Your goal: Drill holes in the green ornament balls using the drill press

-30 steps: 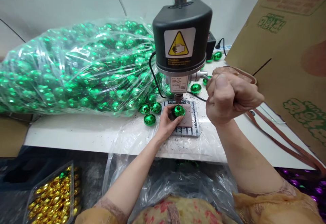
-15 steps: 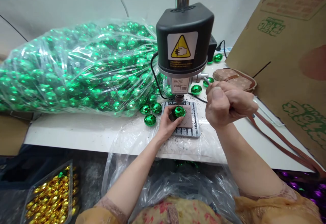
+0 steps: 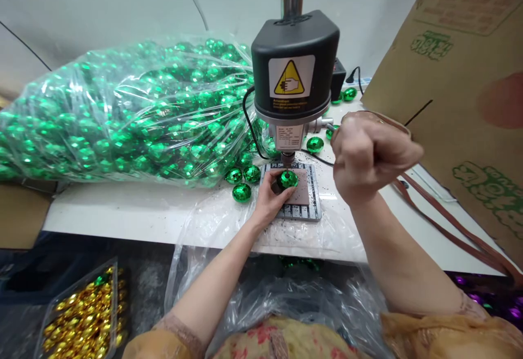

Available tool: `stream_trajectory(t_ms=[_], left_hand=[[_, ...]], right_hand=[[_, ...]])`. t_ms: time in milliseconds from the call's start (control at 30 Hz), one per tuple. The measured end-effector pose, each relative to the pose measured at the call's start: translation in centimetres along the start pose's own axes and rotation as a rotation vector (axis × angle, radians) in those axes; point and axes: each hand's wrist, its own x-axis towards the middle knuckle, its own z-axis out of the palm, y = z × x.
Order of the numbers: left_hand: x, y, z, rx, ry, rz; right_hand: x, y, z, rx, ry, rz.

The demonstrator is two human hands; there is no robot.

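My left hand (image 3: 267, 200) is closed around a shiny green faceted ball (image 3: 289, 180), its thumb and fingers gripping the sides. The ball rests on a flat brownish block (image 3: 301, 195) on the slotted metal base (image 3: 314, 209) of a small drill press. Right above the ball is the chuck (image 3: 288, 157); how deep the bit reaches is too small to tell. My right hand (image 3: 371, 154) is a fist around the feed lever (image 3: 327, 122) at the side of the black drill press head (image 3: 295, 37). The lever's outer end is hidden inside the fist.
A big clear bag of green balls (image 3: 134, 119) lies at left, with loose balls (image 3: 241, 192) by the base. At right are a brown bag's strap (image 3: 441, 218) and a cardboard box (image 3: 461, 108). Below left, a clear tub (image 3: 113, 310) holds gold balls.
My right hand has risen a little and shifted right, its fist turning with the lever. My left hand and the green ball have stayed in place under the chuck.
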Motion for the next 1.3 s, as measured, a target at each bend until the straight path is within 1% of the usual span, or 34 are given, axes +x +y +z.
stream_trajectory(t_ms=[67, 100, 133, 200, 233, 267, 300, 333, 400, 467, 533, 567, 600, 667, 700, 733, 767, 800, 833, 867, 900, 967, 1067, 1100, 1167, 1233, 1300], left_hand=[[-0.1, 0.2, 0.1, 0.049, 0.045, -0.008], [-0.3, 0.4, 0.1, 0.095, 0.086, -0.013], [-0.7, 0.7, 0.1, 0.152, 0.134, -0.013], [-2.1, 1.6, -0.1, 0.271, 0.222, 0.016], [-3.2, 2.2, -0.3, 0.318, 0.233, 0.05], [-4.5, 2.8, -0.5, 0.349, 0.211, 0.099], [-6.0, 3.3, -0.8, 0.364, 0.151, 0.159], [-7.5, 3.8, -1.0, 0.368, 0.058, 0.227], [-10.6, 4.3, -1.5, 0.4, -0.154, 0.37], [-13.3, 4.2, -2.0, 0.511, -0.352, 0.464], [-15.0, 3.6, -2.5, 0.587, -0.478, 0.466], [-15.5, 3.3, -2.9, 0.584, -0.504, 0.442], [-15.7, 3.1, -3.2, 0.557, -0.501, 0.426], [-15.4, 2.7, -4.1, 0.504, -0.426, 0.45], [-14.8, 2.6, -4.7, 0.515, -0.346, 0.472], [-13.9, 2.6, -5.2, 0.556, -0.237, 0.479], [-12.8, 2.5, -5.9, 0.621, -0.11, 0.455], [-11.5, 2.5, -6.5, 0.699, 0.02, 0.399], [-10.0, 2.4, -7.2, 0.768, 0.124, 0.308], [-8.6, 2.2, -7.9, 0.817, 0.186, 0.221], [-7.2, 2.0, -8.6, 0.852, 0.198, 0.155], [-4.9, 1.4, -9.7, 0.879, 0.155, 0.079], [-3.4, 1.0, -10.2, 0.782, 0.08, 0.056], [-3.3, 1.0, -10.0, 0.7, 0.075, 0.056], [-3.3, 1.2, -9.1, 0.462, 0.081, 0.021], [-3.1, 1.4, -7.7, 0.199, 0.068, -0.071], [-2.4, 1.4, -6.3, 0.015, 0.043, -0.163]], right_hand=[[1.4, -0.5, 0.6, -0.019, 0.033, 0.133], [2.0, -0.6, 0.9, -0.026, 0.043, 0.175], [2.5, -0.7, 1.1, -0.035, 0.05, 0.191], [3.1, -0.6, 1.3, -0.039, 0.069, 0.176], [3.2, -0.5, 1.4, -0.038, 0.075, 0.161], [3.2, -0.4, 1.4, -0.042, 0.079, 0.152], [3.2, -0.3, 1.4, -0.045, 0.079, 0.145], [3.1, -0.2, 1.4, -0.045, 0.077, 0.139], [2.9, 0.0, 1.4, -0.043, 0.082, 0.123], [2.8, 0.3, 1.4, -0.033, 0.096, 0.104], [2.8, 0.5, 1.4, -0.015, 0.105, 0.09], [2.8, 0.6, 1.4, -0.009, 0.106, 0.09], [2.8, 0.7, 1.4, -0.005, 0.107, 0.096], [2.7, 0.7, 1.4, -0.001, 0.114, 0.107], [2.7, 0.7, 1.4, 0.001, 0.123, 0.11], [2.7, 0.7, 1.4, 0.008, 0.124, 0.108], [2.7, 0.7, 1.4, 0.015, 0.125, 0.102], [2.7, 0.8, 1.4, 0.02, 0.124, 0.099], [2.7, 0.8, 1.4, 0.025, 0.123, 0.096], [2.7, 0.9, 1.4, 0.031, 0.121, 0.093], [2.7, 1.0, 1.3, 0.038, 0.12, 0.085], [2.8, 1.1, 1.3, 0.047, 0.124, 0.072], [2.7, 0.9, 1.2, 0.042, 0.097, 0.076], [2.7, 0.7, 1.2, 0.03, 0.09, 0.092], [2.6, 0.3, 1.2, -0.003, 0.086, 0.136], [2.5, 0.1, 1.2, -0.019, 0.102, 0.164], [2.6, 0.1, 1.3, -0.019, 0.103, 0.147]])
